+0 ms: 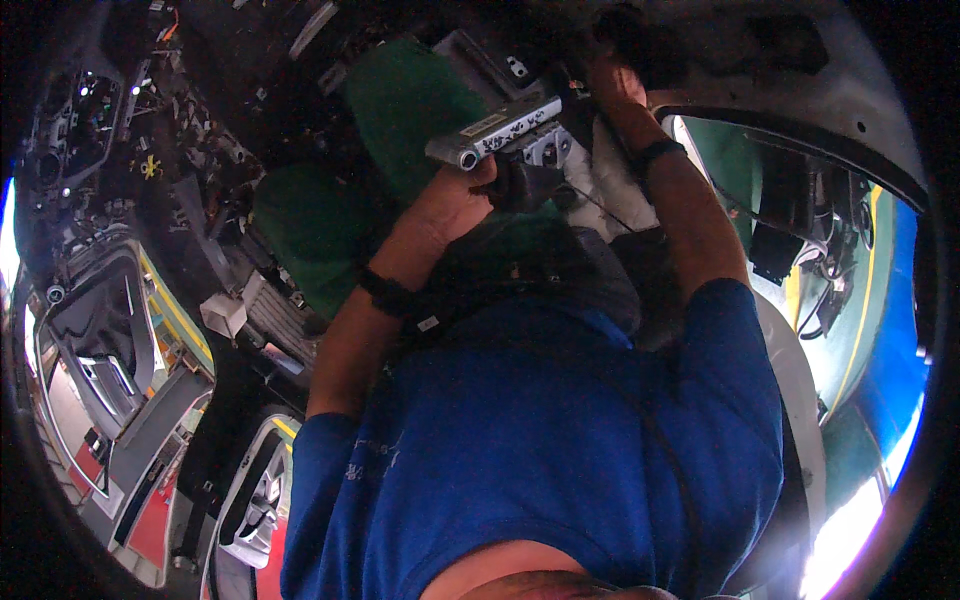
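Green covers (410,115) lie in the dim car interior (190,150). Your left hand (450,205) clamps the silver tool (510,127) jutting past it; your right hand (615,80), shadowed, I can't read.

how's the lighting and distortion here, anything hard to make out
Head view: shapes bend toward a black rim; dim overall, with the lower-right edge blown out white; the silver tool catches enough light to show, but the right grip is partly lost in shadow.
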Available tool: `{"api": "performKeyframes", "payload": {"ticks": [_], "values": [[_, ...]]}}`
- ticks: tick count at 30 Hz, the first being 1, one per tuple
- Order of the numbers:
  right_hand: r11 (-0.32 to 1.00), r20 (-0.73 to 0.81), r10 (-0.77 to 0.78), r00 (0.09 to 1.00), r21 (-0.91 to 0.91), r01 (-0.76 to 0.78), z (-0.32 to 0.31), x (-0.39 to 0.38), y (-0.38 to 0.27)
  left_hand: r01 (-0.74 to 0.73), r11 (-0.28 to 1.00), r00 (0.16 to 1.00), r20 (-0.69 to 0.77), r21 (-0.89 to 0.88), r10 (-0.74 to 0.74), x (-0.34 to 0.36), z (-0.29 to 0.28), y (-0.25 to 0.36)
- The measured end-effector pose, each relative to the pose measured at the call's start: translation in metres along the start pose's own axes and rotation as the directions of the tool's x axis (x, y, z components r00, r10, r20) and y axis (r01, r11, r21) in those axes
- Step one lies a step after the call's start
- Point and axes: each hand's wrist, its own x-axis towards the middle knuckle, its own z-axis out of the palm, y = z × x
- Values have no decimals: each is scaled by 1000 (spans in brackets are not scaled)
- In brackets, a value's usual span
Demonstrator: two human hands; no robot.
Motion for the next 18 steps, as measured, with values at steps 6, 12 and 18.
{"api": "performKeyframes", "payload": {"ticks": [6, 12, 18], "values": [[990, 159, 28, 987, -142, -5, -16, 1, -12, 28, 999, 999, -39, -42, -29, 0, 11, 3], [783, 191, -141, 972, -579, 227, -24, 5, -16, 64, 996, 997, 36, -62, -62, 1, 12, 4], [788, 297, -219, 929, -508, 348, -34, -6, -21, 104, 992, 991, -82, -72, -110, 1, 14, 6]]}}
